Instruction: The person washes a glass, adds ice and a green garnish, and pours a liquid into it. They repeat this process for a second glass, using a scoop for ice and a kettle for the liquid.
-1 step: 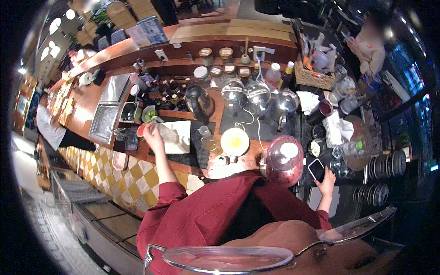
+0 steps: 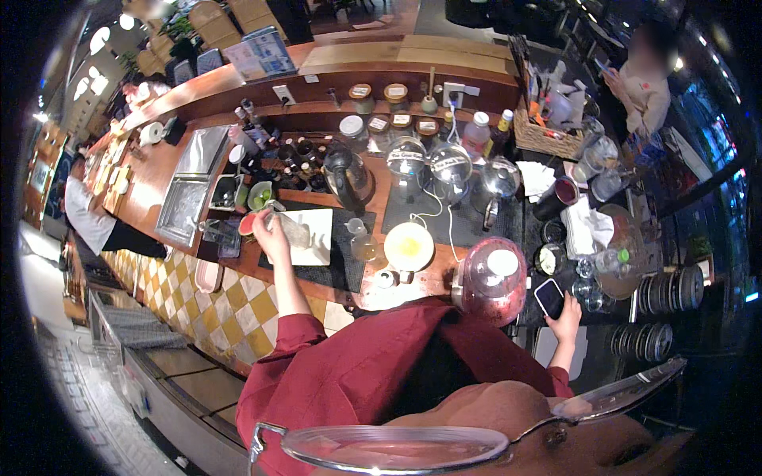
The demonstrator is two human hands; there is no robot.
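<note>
My left hand (image 2: 270,232) is closed at the left edge of a white cutting board (image 2: 317,247). Its fingers hold a small red, rounded piece (image 2: 247,224) whose kind I cannot make out. Beside these fingers, a clear glass (image 2: 294,231) overlaps the board; whether the hand touches it is unclear. My right hand (image 2: 565,319) is wrapped around a smartphone (image 2: 549,297) at the right end of the counter, its dark screen facing up. Between my arms stands a large clear jar of red contents (image 2: 494,297) with a white cap. A white bowl with yellow contents (image 2: 408,247) sits left of it.
Behind the bowl are a dark kettle (image 2: 347,178) and several glass pots, one a coffee server (image 2: 500,178). Metal sinks (image 2: 181,210) lie left. A wicker basket (image 2: 548,136) stands back right, near dark-red drink (image 2: 565,190) in a glass. Two people work or stand farther off.
The whole view has shifted very slightly. The red piece in my left hand appears turned a little, while my right hand keeps hold of the smartphone.
</note>
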